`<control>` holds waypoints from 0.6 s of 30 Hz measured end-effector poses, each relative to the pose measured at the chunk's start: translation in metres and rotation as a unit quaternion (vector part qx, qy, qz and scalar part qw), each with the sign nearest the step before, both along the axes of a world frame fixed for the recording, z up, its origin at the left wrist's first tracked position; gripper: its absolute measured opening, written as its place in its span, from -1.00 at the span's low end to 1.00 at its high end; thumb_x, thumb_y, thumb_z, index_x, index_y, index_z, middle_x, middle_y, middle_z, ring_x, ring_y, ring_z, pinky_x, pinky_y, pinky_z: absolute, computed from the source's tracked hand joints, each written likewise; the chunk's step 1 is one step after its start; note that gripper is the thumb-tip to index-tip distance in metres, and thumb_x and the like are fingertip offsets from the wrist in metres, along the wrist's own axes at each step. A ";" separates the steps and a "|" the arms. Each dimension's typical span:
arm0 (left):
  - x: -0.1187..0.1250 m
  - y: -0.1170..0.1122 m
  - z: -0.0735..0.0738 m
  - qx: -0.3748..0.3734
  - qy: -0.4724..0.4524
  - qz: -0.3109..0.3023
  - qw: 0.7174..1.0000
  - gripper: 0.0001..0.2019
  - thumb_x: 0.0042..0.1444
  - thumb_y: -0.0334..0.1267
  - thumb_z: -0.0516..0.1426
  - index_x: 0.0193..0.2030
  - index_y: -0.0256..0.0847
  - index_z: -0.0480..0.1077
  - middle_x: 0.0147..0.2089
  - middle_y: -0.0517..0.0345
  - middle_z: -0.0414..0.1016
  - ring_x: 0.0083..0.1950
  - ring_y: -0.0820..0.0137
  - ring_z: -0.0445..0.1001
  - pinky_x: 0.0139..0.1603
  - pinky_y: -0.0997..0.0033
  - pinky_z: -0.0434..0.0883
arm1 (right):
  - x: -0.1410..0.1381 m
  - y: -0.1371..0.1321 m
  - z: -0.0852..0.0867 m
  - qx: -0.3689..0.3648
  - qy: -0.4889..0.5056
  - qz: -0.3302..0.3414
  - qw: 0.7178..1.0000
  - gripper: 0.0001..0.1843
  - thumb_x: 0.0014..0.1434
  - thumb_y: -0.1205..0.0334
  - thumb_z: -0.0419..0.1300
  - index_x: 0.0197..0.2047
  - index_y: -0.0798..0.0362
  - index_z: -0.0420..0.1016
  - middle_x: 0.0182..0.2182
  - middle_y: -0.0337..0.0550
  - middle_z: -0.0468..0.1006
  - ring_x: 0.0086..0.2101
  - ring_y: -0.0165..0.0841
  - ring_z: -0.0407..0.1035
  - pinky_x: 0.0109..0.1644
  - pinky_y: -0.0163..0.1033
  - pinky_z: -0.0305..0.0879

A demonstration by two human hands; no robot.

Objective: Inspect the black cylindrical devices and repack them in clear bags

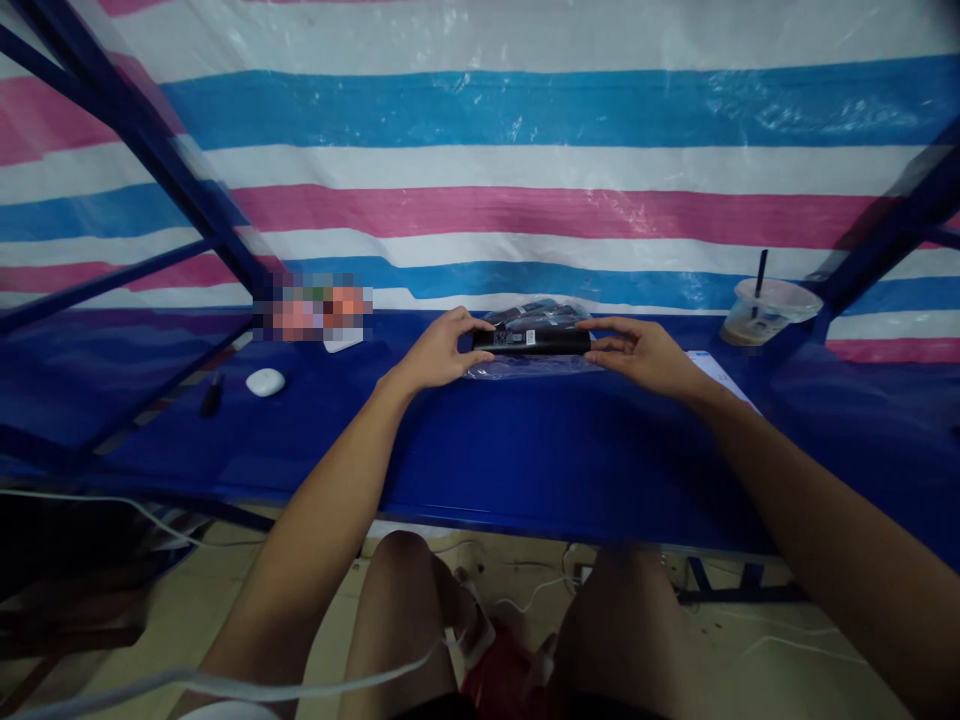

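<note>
A long black bar (551, 342) with pale print and a small white label lies crosswise between my hands; its exact kind I cannot make out. My left hand (444, 348) pinches its left end between thumb and fingers. At the other end, the thumb and fingers of my right hand (637, 352) close around the bar's right tip. Beneath and behind it a clear plastic bag (525, 370) rests on the blue table (540, 450), with more dark items visible inside.
To the right stand a plastic cup (772, 312) with a black straw and a white sheet or screen (720, 378). On the left lie a white rounded case (265, 382), a small dark object (213, 395) and a blurred-out item (322, 308). Striped sheeting (525, 210) hangs behind; blue frame bars (150, 150) flank it.
</note>
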State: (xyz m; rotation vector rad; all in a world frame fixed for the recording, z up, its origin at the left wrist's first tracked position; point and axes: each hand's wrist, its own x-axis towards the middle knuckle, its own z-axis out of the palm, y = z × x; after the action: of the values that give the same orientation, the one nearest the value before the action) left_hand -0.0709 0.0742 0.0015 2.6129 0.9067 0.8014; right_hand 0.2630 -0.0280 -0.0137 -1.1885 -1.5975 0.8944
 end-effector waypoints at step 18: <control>0.000 -0.002 0.000 -0.011 0.013 -0.017 1.000 -0.62 0.23 -0.10 0.35 0.15 -0.10 0.53 -0.06 0.06 0.45 -0.05 0.20 0.47 0.09 0.04 0.46 | 0.003 0.003 0.000 0.028 0.009 -0.038 0.999 -0.49 0.06 -0.05 0.54 0.06 -0.07 0.69 0.08 -0.04 0.68 0.04 -0.05 0.58 0.22 0.14 0.49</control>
State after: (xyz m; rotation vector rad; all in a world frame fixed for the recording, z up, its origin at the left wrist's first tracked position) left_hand -0.0705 0.0723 0.0016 2.6186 0.8699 0.7480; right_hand 0.2662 -0.0252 -0.0140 -1.1911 -1.5424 0.8042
